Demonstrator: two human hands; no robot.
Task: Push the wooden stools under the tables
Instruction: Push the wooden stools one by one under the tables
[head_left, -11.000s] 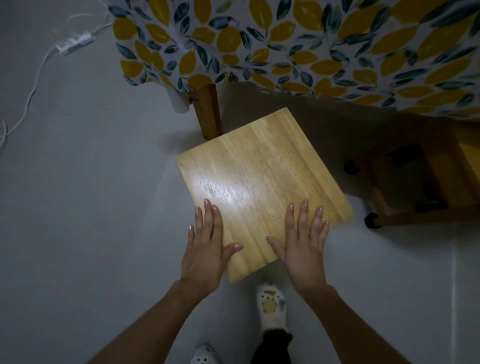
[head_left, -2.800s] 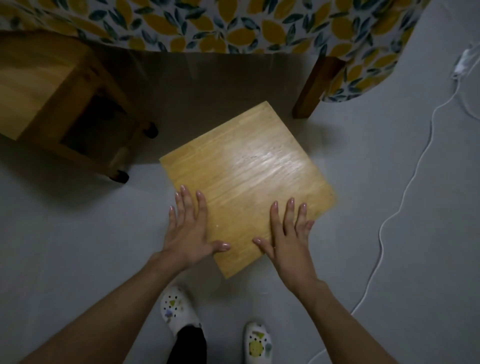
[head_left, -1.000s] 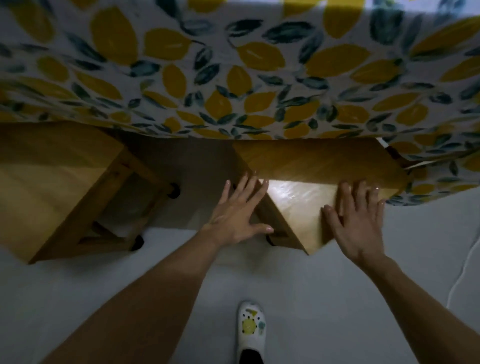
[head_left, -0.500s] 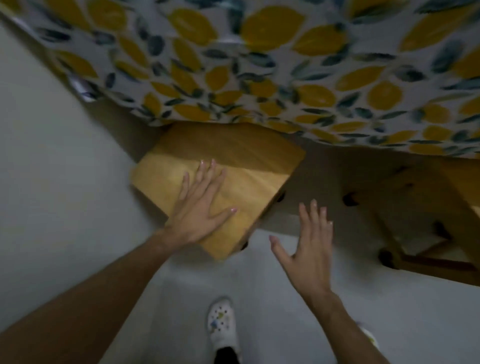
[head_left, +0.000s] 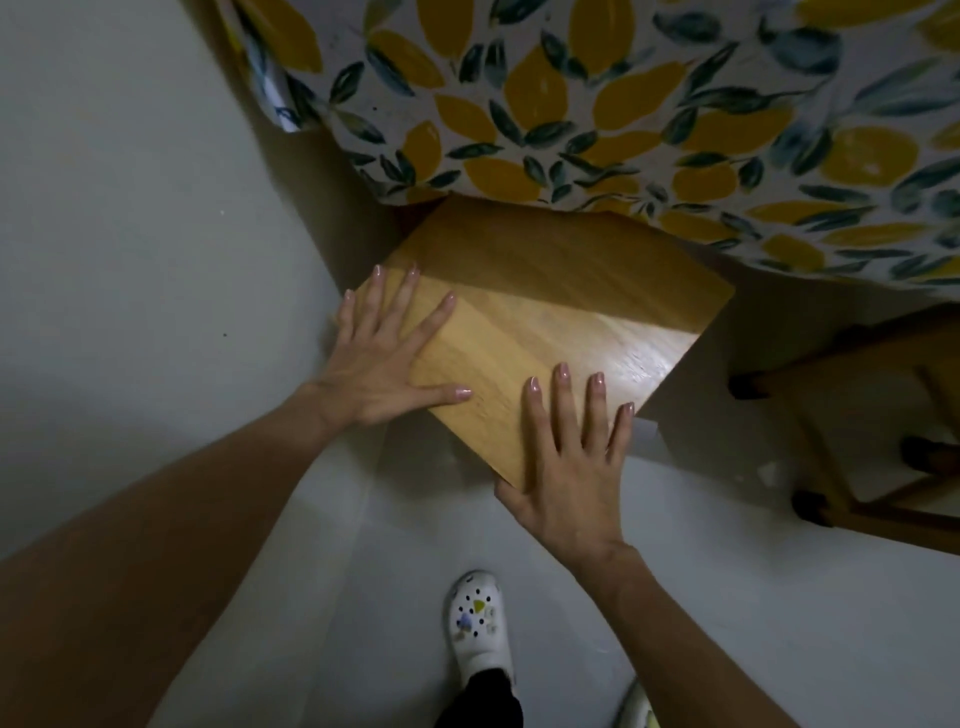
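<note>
Half a second before, only the left hand lay on the stool; now the right hand had landed on it too, both sets of fingers straight and spread flat on the seat. That suggested a two-handed push was ready. The stool sat mid-frame, its far half already shadowed under the surface's lemon-print cloth (another stool stood at the right edge). Its near corner lay beneath the right palm.

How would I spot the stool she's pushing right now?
Find the table draped in a lemon-print tablecloth. Half under its hem sits a pale square-topped wooden stool with both hands flat on its seat. The other wooden stool, to the right, is darker in shadow and untouched.
</note>
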